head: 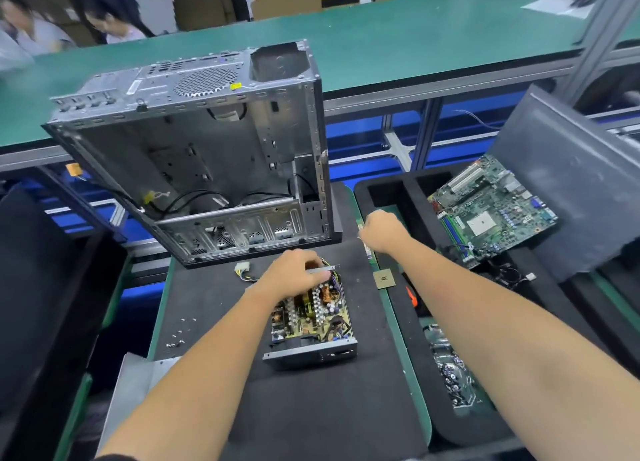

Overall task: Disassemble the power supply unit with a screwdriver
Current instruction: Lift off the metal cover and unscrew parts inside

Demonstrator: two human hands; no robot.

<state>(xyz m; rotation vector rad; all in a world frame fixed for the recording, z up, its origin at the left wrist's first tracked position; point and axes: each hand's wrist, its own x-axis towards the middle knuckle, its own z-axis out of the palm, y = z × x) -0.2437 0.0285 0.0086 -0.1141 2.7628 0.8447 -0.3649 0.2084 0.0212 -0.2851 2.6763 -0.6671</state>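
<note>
The opened power supply unit [311, 318] is gripped at its far edge by the left hand [294, 273]. The right hand [382, 230] is held curled to the unit's far right, apart from it; its contents cannot be determined.

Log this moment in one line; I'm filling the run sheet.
power supply unit: cover off, on mat | left hand: gripping its far edge | right hand: fisted, off unit

A black mat [304, 408] is seen on the green tabletop [398, 41], the power supply unit [311, 318] shows a green board with copper-orange coils in a silver-grey shell, the computer case [194, 155] is grey perforated metal, and the motherboard [491, 207] is green.
</note>
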